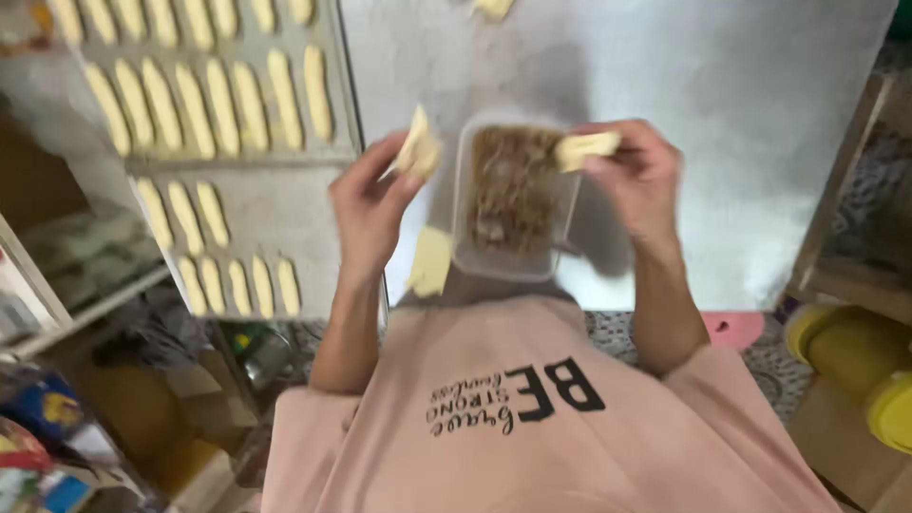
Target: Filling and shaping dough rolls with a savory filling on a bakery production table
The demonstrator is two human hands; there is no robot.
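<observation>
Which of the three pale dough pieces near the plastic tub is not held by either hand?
The dough piece lying on the table, left of the tub. The left hand and right hand each pinch one of the others.

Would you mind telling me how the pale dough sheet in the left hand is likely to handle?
The dough sheet in the left hand looks thin, so probably floppy and light. It bends at the fingertips, suggesting it tears easily. The motion blur hides whether it is sticky.

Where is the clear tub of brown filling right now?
In the head view, the clear tub sits on the metal table at mid-frame, between the left hand and right hand, each holding a pale dough piece, right of the baking trays.
</observation>
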